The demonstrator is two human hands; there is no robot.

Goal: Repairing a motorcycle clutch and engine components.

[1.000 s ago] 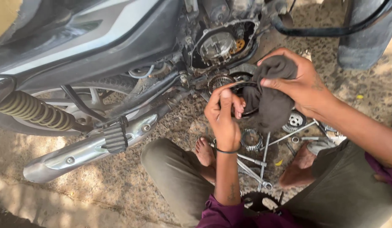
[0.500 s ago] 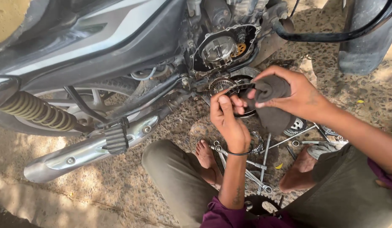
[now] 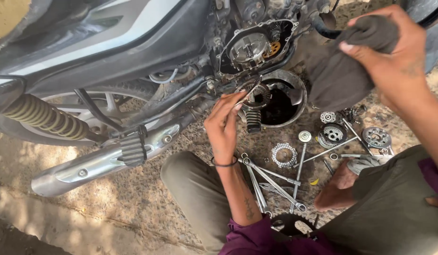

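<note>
Your left hand (image 3: 222, 126) pinches a thin clutch plate (image 3: 251, 92) edge-on; wrenches (image 3: 271, 179) crowd 5 o'clock. Your right hand (image 3: 393, 56) grips a dark rag (image 3: 339, 75).

Bright daylight, soft shade under the motorcycle (image 3: 134, 52), sharp centre, slight wide-angle stretch at edges.

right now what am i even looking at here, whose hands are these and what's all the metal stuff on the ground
The one picture comes from a camera worn on a person's head, looking down at their own hands and knees. They sit on gravelly ground beside a motorcycle whose engine side cover is off, showing the clutch. The left hand pinches a thin metal ring over a round pan of dark liquid. The right hand grips a dark rag. On the ground lie spanners, round clutch parts and a toothed sprocket.
</note>
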